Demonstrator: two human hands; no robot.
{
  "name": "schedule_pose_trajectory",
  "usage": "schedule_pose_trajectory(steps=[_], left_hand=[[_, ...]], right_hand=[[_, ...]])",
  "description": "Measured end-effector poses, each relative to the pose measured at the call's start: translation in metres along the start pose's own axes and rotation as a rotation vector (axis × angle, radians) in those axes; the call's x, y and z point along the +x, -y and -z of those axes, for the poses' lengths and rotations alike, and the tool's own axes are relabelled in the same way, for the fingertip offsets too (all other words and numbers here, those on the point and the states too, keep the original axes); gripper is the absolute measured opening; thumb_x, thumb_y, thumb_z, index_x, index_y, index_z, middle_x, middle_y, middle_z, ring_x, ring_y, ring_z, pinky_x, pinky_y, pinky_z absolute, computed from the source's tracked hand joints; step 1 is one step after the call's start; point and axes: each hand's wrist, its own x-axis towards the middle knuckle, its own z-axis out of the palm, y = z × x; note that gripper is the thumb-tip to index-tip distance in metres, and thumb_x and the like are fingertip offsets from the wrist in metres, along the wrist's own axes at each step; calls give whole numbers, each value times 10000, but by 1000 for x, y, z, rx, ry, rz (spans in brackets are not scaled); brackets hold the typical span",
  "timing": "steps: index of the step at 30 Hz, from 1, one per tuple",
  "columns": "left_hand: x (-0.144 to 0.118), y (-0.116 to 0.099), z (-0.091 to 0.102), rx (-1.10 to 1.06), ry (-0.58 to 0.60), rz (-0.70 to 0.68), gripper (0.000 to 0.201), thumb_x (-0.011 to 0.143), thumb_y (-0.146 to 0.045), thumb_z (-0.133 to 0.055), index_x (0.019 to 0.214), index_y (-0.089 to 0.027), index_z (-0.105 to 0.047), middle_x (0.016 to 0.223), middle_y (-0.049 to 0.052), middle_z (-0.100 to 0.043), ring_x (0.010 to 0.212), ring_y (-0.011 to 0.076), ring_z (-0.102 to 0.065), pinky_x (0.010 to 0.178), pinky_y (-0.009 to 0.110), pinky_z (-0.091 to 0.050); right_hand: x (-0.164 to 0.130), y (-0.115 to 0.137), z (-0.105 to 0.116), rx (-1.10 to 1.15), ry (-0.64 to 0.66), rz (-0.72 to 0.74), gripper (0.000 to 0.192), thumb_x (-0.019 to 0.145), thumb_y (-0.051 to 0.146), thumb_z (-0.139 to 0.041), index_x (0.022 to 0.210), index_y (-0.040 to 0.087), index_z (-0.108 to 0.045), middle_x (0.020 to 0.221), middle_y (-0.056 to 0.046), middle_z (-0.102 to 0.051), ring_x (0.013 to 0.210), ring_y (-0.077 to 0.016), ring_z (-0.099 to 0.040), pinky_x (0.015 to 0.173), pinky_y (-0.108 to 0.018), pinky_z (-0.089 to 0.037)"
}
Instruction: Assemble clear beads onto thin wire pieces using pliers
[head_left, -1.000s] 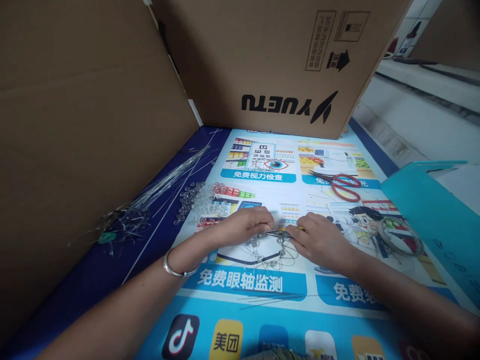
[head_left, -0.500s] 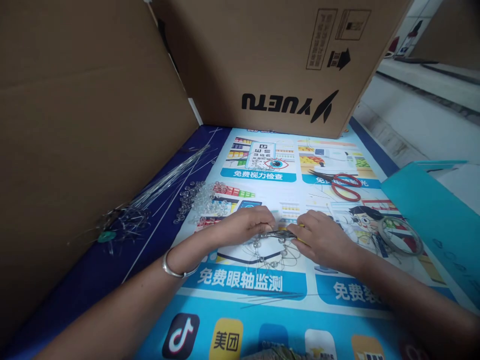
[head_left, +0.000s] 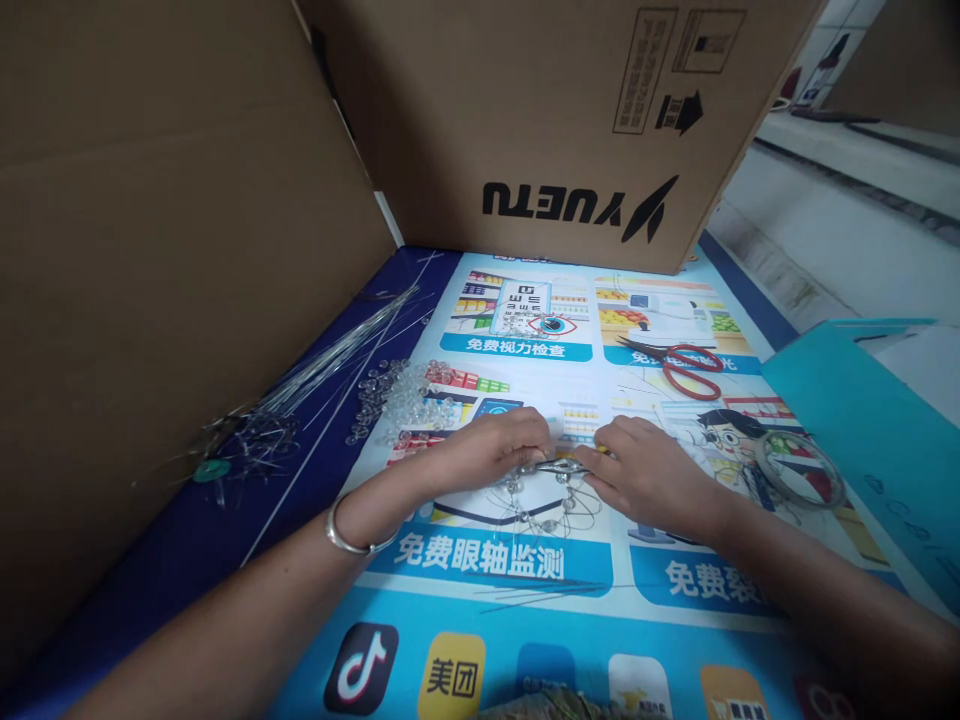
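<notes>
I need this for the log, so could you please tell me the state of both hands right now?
Left hand: closed, pinching the beaded wire piece.
Right hand: closed on pliers.

Loose beads (head_left: 405,395) lie left of centre on the poster (head_left: 525,600), wires (head_left: 315,370) further left, scissors (head_left: 679,362) upper right, cardboard box (head_left: 555,120) along the top

Boxed in on two sides, open toward the right and near edge

Cardboard walls close the left (head_left: 172,250) and the back (head_left: 540,120) of the mat (head_left: 525,610). Along the left wall lie a bundle of wires (head_left: 315,370) and a heap of clear beads (head_left: 405,395); red scissors (head_left: 686,365) sit toward the back right, a tape ring (head_left: 799,470) and a teal box (head_left: 862,420) block the right. The printed strip nearest the person lies mostly bare.
</notes>
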Motion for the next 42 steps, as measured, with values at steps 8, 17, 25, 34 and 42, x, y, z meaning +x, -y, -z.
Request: schedule_pose_trajectory(steps=[8,17,25,34,42], left_hand=[[0,0,-1,22,-5,-18,150,897,-236,-398,870,-181,-534,925,33,-545,836,130,-508,727,238,-395],[-1,-1,-1,44,-9,-22,159,897,-222,-390,864,-182,-540,928,38,-534,821,131,-512,732,249,-403],[-1,-3,0,45,0,-16,158,892,-211,-393,874,-183,-548,932,41,-538,825,133,-516,738,255,-406],[0,-4,1,41,5,-11,153,889,-202,-396,864,-182,-546,936,38,-543,838,132,-513,732,243,-396],[1,-3,2,52,-50,81,121,844,-128,-408,804,-170,-514,823,18,-539,778,131,-496,690,242,-378]], right_hand=[[-1,2,1,12,5,-25,272,885,306,-369,1046,188,-553,844,-85,-533,819,-208,-443,685,-322,-286],[0,3,1,3,-7,-35,268,884,300,-371,1047,195,-555,826,-81,-535,810,-206,-441,678,-316,-279],[-1,4,1,-2,-29,-33,261,881,282,-369,1028,185,-562,813,-82,-535,788,-200,-432,644,-309,-266],[-1,6,2,-11,3,-41,272,880,282,-365,1054,192,-553,825,-81,-536,795,-211,-435,644,-319,-270],[-12,-8,12,67,-80,-27,297,866,333,-411,1066,175,-564,900,-99,-552,866,-219,-453,746,-347,-311]])
